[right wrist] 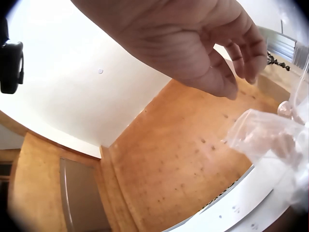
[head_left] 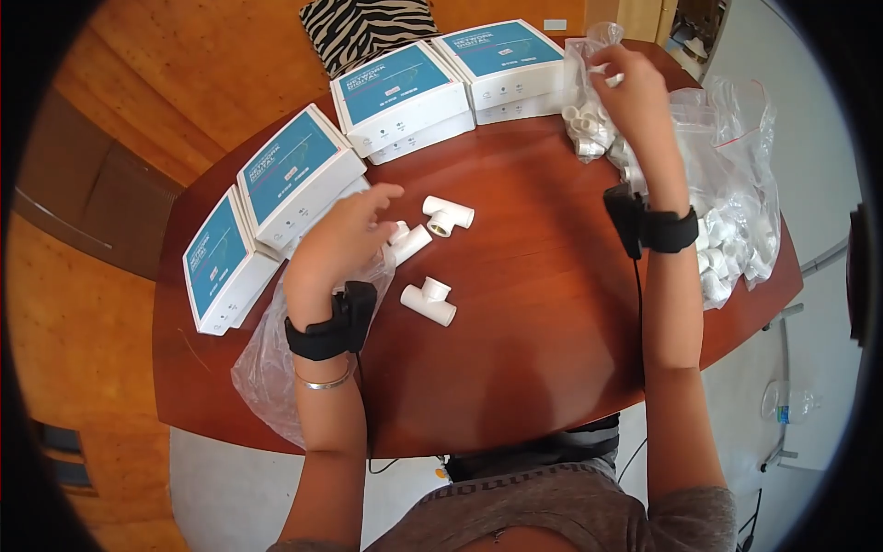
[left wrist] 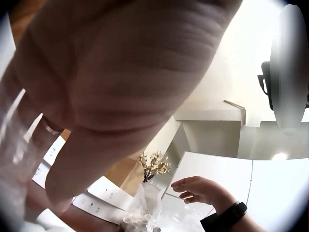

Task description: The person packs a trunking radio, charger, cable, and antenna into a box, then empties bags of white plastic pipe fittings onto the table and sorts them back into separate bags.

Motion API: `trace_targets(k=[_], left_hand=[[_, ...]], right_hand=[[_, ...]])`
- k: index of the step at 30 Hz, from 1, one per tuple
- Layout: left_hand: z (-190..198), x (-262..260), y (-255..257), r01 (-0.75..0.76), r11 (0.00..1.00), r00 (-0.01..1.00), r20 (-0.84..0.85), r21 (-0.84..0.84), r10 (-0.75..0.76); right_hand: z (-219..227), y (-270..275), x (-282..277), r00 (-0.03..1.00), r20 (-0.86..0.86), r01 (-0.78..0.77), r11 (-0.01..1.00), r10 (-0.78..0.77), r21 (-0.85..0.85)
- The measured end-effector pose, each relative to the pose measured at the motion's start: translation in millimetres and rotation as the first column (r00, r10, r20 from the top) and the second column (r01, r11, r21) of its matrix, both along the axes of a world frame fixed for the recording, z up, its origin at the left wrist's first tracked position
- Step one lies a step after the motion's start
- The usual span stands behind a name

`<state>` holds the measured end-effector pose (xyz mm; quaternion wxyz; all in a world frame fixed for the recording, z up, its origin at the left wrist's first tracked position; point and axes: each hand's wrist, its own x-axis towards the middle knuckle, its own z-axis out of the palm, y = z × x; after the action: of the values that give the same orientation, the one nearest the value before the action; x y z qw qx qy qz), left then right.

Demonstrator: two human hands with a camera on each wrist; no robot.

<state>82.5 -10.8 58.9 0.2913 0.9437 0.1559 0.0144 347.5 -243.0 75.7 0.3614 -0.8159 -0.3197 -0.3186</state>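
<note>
My left hand point(head_left: 340, 235) hovers over the left side of the table, its fingers stretched toward the boxes. Just beside its fingertips lies a white pipe tee point(head_left: 411, 245), partly covered by the hand. Two more white tees, one with a brass-coloured threaded mouth point(head_left: 448, 215) and one nearer the body point(head_left: 429, 302), lie on the wood. Under the left wrist spreads a clear plastic bag point(head_left: 267, 368). My right hand point(head_left: 635, 92) is raised over a clear bag of small white fittings point(head_left: 589, 129); in the right wrist view its relaxed fingers point(right wrist: 253, 63) hold nothing.
White boxes with blue lids point(head_left: 402, 87) stand in an arc along the far and left edges of the brown table point(head_left: 524, 322). A larger clear bag of white fittings point(head_left: 736, 239) lies at the right edge. Behind the boxes sits a zebra-striped cushion point(head_left: 363, 32).
</note>
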Motion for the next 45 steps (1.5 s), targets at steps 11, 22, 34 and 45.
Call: trace_targets(k=[11,22,34,45], left_hand=[[23.5,-43.5,45.1,-0.420,0.894,0.843,-0.298,0.158,0.449],[34.7,-49.1,42.9,-0.186,0.969,0.980,0.041,-0.164,0.195],[80.8,-85.0,3.1,-0.513,0.858,0.781,0.434,0.035,0.449],[76.2,-103.7,17.9,-0.379,0.923,0.882,0.273,-0.069,0.383]], right_hand=[[-62.7,74.3,-121.1,0.599,-0.632,-0.799,0.415,0.491,-0.436],[-50.7,73.9,-104.9,0.623,-0.764,-0.736,0.454,0.168,-0.501],[-43.0,71.4,-92.2,0.647,-0.543,-0.714,0.675,0.535,-0.186],[7.4,105.6,-198.7,0.409,-0.005,-0.867,0.391,0.912,0.311]])
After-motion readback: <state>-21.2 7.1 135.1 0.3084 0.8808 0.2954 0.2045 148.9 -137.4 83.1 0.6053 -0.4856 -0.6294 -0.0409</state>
